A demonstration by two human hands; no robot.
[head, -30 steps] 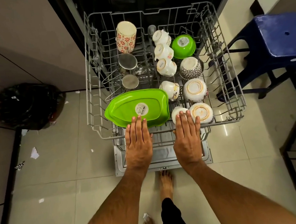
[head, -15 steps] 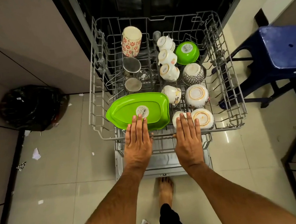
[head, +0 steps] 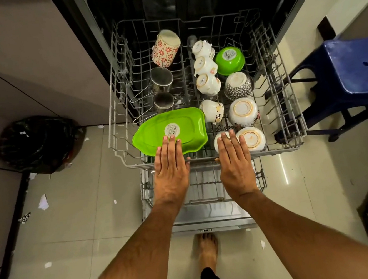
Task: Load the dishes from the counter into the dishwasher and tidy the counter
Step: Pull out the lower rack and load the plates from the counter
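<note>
Both arms reach straight forward and down to the grey wire upper dishwasher rack (head: 128, 113), which stands pulled out of the dark dishwasher opening. The left hand (head: 170, 170) lies flat, palm down, on the rack's front rail, fingers straight and held together, their tips over the near edge of the upturned bright green plastic leaf-shaped tray (head: 170, 130) (a round white barcode sticker sits on its base). The right hand (head: 237, 165) lies the same way on the rail further right, fingers straight, gripping nothing, its tips over the nearest small white cup (head: 220, 139).

The rack is full of upturned dishes. Right of the tray stand white bowls with gold-ringed bases (head: 243, 110); behind them are a black-and-white patterned bowl (head: 238, 86) and a small green plastic bowl (head: 230, 60). A row of white teacups (head: 207, 83) runs up the middle. Behind the tray stand two steel cups (head: 164, 100) and a red-flowered mug (head: 165, 48).
</note>
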